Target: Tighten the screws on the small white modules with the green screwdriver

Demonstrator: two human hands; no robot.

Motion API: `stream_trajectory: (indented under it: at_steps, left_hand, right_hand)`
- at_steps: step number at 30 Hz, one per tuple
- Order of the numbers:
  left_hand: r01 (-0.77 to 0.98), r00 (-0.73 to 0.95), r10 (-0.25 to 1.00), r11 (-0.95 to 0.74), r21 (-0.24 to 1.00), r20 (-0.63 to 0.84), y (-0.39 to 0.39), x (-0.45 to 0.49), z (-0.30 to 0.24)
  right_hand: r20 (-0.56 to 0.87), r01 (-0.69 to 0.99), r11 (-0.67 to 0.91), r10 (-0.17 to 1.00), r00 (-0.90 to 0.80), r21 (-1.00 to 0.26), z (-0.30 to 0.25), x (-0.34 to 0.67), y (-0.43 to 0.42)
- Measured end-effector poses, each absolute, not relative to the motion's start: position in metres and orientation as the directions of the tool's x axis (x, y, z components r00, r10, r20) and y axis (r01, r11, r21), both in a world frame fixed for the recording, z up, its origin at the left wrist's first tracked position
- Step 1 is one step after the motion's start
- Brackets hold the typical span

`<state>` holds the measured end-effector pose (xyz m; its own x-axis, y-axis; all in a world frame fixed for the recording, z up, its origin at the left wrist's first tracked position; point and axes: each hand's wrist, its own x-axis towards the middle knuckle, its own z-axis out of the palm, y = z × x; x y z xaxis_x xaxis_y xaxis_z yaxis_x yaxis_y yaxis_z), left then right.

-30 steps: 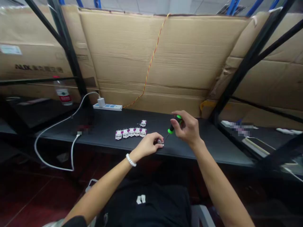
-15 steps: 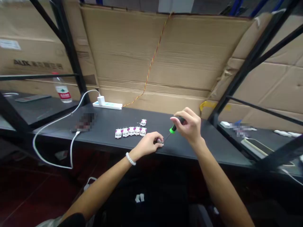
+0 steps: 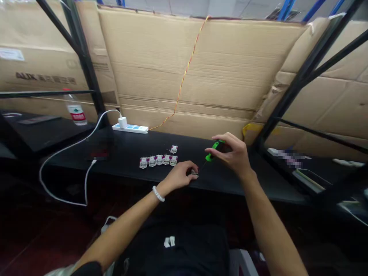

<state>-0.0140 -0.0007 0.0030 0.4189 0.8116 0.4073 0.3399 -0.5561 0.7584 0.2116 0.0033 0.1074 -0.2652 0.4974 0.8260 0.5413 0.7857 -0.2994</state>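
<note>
On the dark tabletop near its front edge, my left hand (image 3: 180, 174) pinches a small whitish part (image 3: 195, 174), mostly covered by thumb and fingers. A green-and-black screwdriver (image 3: 212, 152) slants down toward that part, its handle between the thumb and fingertips of my right hand (image 3: 234, 155). The thin shaft points at the part, but whether the tip touches it I cannot tell. Left of my hands stands a row of several small white-and-purple parts (image 3: 159, 160). One more such part (image 3: 174, 149) lies just behind the row's right end.
A white power strip (image 3: 135, 128) with a plugged-in charger (image 3: 122, 122) lies at the back left. Its white cable (image 3: 69, 142) loops over the front edge. Black metal posts (image 3: 89, 73) and a cardboard wall (image 3: 224, 69) bound the table. A water bottle (image 3: 76, 111) stands beyond the left post.
My right hand's fingers have spread and rolled around the screwdriver handle, and more of its green shows. My left hand and the part in it stay in place. The picture's lighting has shifted.
</note>
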Motion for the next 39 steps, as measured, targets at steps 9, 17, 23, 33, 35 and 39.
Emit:
stream_trajectory:
  at_steps: [9, 17, 23, 33, 35, 39]
  left_hand:
    - [0.340, 0.422, 0.807, -0.563, 0.753, 0.413, -0.001, -0.014, 0.004]
    - [0.362, 0.422, 0.816, -0.552, 0.751, 0.396, -0.002, -0.015, 0.007]
    - [0.343, 0.427, 0.813, -0.550, 0.761, 0.395, -0.002, -0.014, 0.006]
    - [0.321, 0.431, 0.820, -0.529, 0.786, 0.376, 0.000, -0.016, 0.006]
    - [0.317, 0.428, 0.821, -0.527, 0.788, 0.377, 0.001, -0.016, 0.006]
    - [0.322, 0.431, 0.809, -0.552, 0.769, 0.400, 0.001, -0.016, 0.005]
  right_hand:
    - [0.747, 0.319, 0.830, 0.554, -0.367, -0.458, 0.100, 0.212, -0.004]
    - [0.751, 0.350, 0.829, 0.549, -0.367, -0.436, 0.102, 0.212, -0.004]
    - [0.780, 0.455, 0.790, 0.562, -0.274, -0.410, 0.100, 0.215, -0.003]
    - [0.751, 0.403, 0.771, 0.611, -0.250, -0.493, 0.101, 0.218, -0.001]
    - [0.782, 0.503, 0.744, 0.593, -0.193, -0.439, 0.103, 0.213, -0.002]
    - [0.834, 0.594, 0.706, 0.542, -0.104, -0.385, 0.103, 0.199, -0.008]
